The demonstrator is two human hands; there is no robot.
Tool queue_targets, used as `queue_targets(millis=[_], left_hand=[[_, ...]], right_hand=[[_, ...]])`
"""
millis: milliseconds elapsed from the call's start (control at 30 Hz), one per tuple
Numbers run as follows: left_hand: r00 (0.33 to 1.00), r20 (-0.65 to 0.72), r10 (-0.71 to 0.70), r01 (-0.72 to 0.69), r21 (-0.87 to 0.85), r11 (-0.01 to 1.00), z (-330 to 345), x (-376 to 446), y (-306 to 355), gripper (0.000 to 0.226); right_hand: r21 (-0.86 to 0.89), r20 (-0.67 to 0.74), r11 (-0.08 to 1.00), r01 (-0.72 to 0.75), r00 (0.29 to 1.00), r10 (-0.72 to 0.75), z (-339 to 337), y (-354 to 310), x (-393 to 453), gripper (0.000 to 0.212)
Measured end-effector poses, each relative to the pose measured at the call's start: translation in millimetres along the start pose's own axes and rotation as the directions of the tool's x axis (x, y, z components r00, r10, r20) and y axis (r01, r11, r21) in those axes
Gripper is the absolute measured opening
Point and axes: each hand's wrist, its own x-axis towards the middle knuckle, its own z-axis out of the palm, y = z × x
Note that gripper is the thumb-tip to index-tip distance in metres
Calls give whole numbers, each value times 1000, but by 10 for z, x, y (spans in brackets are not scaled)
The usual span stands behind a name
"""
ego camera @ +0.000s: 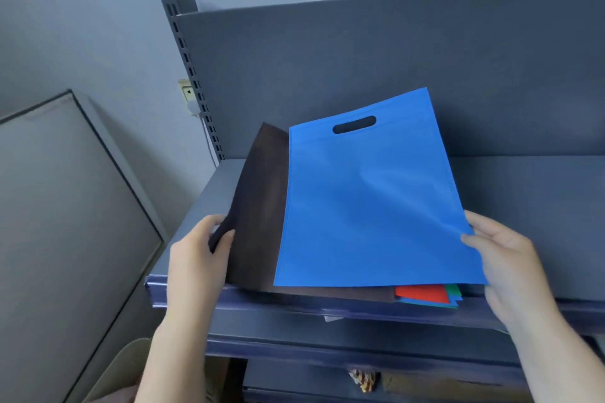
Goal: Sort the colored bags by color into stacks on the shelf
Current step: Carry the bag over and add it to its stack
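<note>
At the grey metal shelf's [523, 180] front edge, my left hand [196, 258] is pinching the dark brown fabric bag [258, 206], my right hand [504, 258] gripping the blue handled bag [366, 206] at three o'clock; red and green bags [429, 294] are peeking beneath, mostly hidden.

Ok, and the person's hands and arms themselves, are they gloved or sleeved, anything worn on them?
Both are bare. The left hand and right hand wear no gloves, and no rings show on the visible fingers. Both forearms are uncovered as far as the picture's lower edge, with no sleeve, watch or band in sight. No markings or cables on either arm.
</note>
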Motion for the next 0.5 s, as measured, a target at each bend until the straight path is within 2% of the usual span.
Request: queue_targets(millis=[100,200,367,500], left_hand=[[992,-103,-77,62,-140,988,-222,-239,37,20],[955,-214,-208,148,-263,953,-414,-571,49,19],[844,-374,-384,197,-449,872,-663,-1287,124,29],[720,-509,-472,162,-537,828,-869,-1838,193,26]], right_hand=[[99,127,994,-38,992,26,27,-47,-114,56],[169,235,982,-81,971,40,26,-99,-239,48],[230,397,953,-199,913,95,-32,-132,-480,40],[227,551,930,-289,825,122,2,-126,-741,37]])
